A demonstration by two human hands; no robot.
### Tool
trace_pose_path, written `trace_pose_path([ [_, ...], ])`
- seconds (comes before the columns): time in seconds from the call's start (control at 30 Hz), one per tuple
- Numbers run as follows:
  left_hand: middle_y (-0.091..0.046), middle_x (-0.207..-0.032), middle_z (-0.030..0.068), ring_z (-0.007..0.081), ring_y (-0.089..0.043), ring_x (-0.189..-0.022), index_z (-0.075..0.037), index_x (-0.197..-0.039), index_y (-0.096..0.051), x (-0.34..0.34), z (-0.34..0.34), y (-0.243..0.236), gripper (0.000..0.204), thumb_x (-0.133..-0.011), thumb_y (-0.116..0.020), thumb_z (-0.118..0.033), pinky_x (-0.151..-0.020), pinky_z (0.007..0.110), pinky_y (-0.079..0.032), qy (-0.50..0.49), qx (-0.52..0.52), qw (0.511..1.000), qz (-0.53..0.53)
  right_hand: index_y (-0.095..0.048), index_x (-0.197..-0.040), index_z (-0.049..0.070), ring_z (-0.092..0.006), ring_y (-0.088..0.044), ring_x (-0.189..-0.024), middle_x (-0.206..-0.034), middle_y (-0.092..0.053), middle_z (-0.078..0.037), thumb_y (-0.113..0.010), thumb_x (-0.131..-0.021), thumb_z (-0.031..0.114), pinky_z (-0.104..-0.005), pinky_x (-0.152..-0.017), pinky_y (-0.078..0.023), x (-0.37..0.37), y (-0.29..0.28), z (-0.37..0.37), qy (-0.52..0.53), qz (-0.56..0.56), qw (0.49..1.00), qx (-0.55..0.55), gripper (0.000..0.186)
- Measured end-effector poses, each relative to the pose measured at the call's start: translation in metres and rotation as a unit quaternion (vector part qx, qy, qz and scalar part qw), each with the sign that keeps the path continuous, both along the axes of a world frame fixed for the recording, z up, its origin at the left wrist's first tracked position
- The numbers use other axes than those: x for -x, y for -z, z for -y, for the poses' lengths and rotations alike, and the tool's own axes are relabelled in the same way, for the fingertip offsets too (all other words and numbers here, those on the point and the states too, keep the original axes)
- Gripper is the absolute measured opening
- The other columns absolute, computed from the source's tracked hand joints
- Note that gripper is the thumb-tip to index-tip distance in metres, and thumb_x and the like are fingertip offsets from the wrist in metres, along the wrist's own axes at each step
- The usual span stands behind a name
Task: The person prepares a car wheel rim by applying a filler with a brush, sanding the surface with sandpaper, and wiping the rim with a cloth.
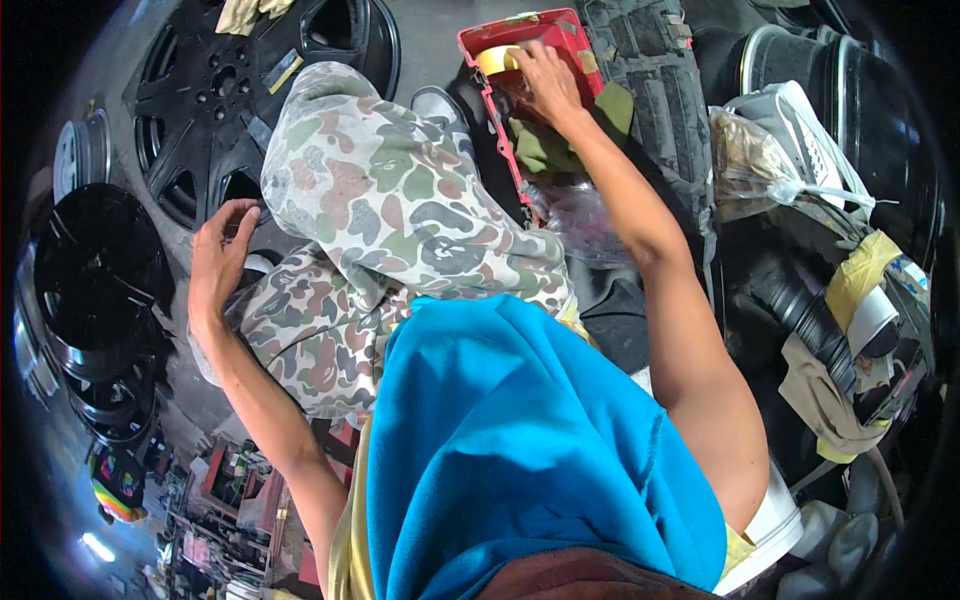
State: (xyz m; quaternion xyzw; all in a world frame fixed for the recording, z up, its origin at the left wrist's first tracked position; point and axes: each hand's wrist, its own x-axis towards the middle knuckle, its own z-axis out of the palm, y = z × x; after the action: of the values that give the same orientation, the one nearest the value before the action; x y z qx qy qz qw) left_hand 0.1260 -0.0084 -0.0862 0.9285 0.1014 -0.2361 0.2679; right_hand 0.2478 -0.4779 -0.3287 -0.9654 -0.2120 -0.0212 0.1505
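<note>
My right hand [545, 85] reaches into a red plastic box [472, 42], its fingers closed at the edge of a roll of yellow tape [494, 60]. Green cloth [540, 148] lies in the same box, below my wrist. At the left, my left hand [222, 255] hangs beside the lower edge of a large black wheel rim [205, 95]. Its fingers are loosely bent, thumb apart, and I see nothing held in them. On the rim lies a small block with a yellowish edge [284, 72].
My camouflage-covered legs [400, 190] are between the rim and the box. Stacked black rims [100, 270] stand at the left. A dark, worn panel [650, 110] lies right of the box. Further right are a bagged bundle [750, 155], more rims [790, 60] and cloth scraps [835, 400].
</note>
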Motion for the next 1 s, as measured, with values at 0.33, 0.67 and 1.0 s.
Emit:
trace_pose_path([
  [0.33,-0.075,-0.094,0.0122,0.0161,-0.068,-0.086,0.000,-0.116,-0.070,0.017,-0.011,0.006,0.030,-0.101,-0.065,-0.025,-0.082,0.032,-0.052,-0.027,0.008,0.999,0.014,-0.057,-0.119,0.013,-0.0333,-0.060,-0.111,-0.118,-0.055,-0.008,-0.074,-0.071,-0.003,-0.0445,-0.087,-0.056,0.052,-0.042,0.030,-0.084,-0.087,0.985,0.124,0.053],
  [0.67,-0.073,-0.095,0.0091,0.0133,-0.064,-0.088,0.003,-0.116,-0.069,0.002,0.001,-0.002,0.029,-0.103,-0.063,-0.022,-0.083,0.030,-0.050,-0.018,-0.004,1.000,-0.022,-0.058,-0.117,0.013,-0.0361,-0.059,-0.107,-0.115,-0.053,-0.010,-0.076,-0.068,-0.002,-0.0465,-0.089,-0.054,0.103,-0.127,0.058,-0.013,-0.154,0.985,0.071,0.054],
  [1.0,-0.074,-0.095,0.0101,0.0148,-0.065,-0.088,0.002,-0.117,-0.069,0.004,-0.001,0.001,0.030,-0.102,-0.064,-0.024,-0.082,0.030,-0.051,-0.017,0.003,1.000,-0.015,-0.069,-0.123,0.004,-0.0379,-0.060,-0.115,-0.125,-0.061,-0.019,-0.072,-0.082,0.018,-0.0479,-0.108,-0.045,0.055,-0.048,0.063,-0.052,-0.164,0.985,0.015,0.043],
])
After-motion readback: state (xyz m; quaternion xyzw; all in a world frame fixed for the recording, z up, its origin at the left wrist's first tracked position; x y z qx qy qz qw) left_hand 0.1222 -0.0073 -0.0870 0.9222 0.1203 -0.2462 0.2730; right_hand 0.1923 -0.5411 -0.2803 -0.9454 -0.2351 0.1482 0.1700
